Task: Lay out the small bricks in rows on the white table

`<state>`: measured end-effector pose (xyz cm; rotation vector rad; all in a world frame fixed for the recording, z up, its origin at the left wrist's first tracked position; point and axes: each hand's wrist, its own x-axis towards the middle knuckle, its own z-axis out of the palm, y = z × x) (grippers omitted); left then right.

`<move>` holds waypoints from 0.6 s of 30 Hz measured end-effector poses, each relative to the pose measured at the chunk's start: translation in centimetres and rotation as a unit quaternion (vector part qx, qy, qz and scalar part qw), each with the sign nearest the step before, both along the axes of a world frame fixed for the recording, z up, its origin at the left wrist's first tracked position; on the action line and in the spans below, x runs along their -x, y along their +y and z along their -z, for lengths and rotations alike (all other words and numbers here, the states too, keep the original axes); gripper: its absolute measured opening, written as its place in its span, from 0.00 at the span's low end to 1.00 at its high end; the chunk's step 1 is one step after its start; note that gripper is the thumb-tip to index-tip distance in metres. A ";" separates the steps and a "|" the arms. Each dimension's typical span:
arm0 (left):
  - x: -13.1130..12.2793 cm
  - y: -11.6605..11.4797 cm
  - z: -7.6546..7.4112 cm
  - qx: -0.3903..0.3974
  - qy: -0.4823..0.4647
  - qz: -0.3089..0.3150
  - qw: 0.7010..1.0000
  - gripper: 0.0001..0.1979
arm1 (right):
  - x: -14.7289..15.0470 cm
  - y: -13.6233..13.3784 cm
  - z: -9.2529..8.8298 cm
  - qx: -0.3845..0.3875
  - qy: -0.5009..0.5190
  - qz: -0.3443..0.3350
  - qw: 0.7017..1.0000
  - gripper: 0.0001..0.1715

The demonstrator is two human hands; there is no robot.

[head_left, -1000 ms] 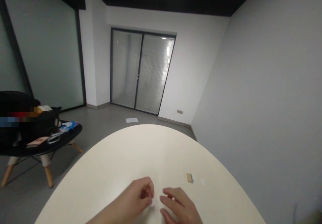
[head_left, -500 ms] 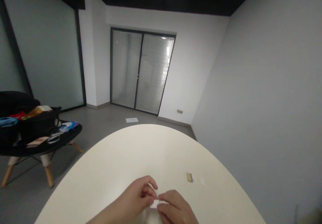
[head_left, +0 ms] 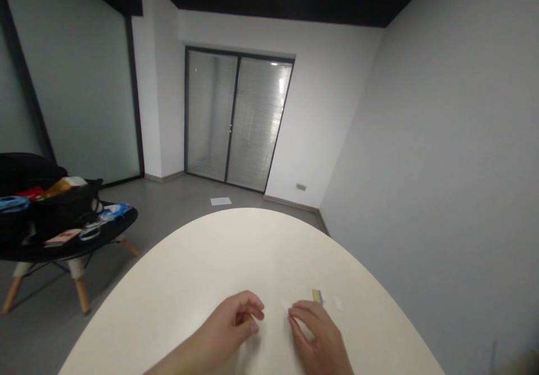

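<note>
My left hand (head_left: pixel 236 324) is just above the round cream table (head_left: pixel 210 263), fingers curled and thumb apart from them, with nothing visible between. My right hand (head_left: pixel 318 333) is to its right, thumb and index finger brought together. At those fingertips shows a small, faint white piece (head_left: pixel 285 303), hard to tell from the tabletop. Just beyond the right hand lies a small tan-and-blue packet (head_left: pixel 317 296), partly hidden by the fingers. A thin white scrap (head_left: pixel 338 303) rests to the right of it.
At left stands a black chair (head_left: pixel 122 226) on wooden legs, bearing a black bag (head_left: pixel 63 206), a blue-and-white packet (head_left: pixel 114 212) and other items. A white sheet (head_left: pixel 221 201) lies on the floor beyond the table. The grey wall (head_left: pixel 421 167) rises at right.
My hands have parted. The right moved up and to the right with the small white piece; the left let go of it and stayed almost in place. The tan-and-blue packet is now partly covered.
</note>
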<state>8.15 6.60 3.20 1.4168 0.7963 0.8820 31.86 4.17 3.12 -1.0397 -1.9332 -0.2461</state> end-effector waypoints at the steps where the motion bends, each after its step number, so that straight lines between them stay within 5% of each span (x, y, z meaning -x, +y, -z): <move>1: 0.0 0.1 0.1 -0.008 0.010 -0.002 1.000 0.12 | -0.7 0.3 0.2 0.005 0.010 0.038 0.999 0.09; 9: 0.2 0.3 0.0 -0.038 0.087 -0.012 0.995 0.11 | -6.6 1.9 0.3 0.162 0.121 0.263 0.943 0.21; 18: 0.1 -0.1 -0.8 -0.034 0.110 -0.010 0.993 0.09 | -13.3 3.0 2.2 0.260 0.067 0.389 0.881 0.23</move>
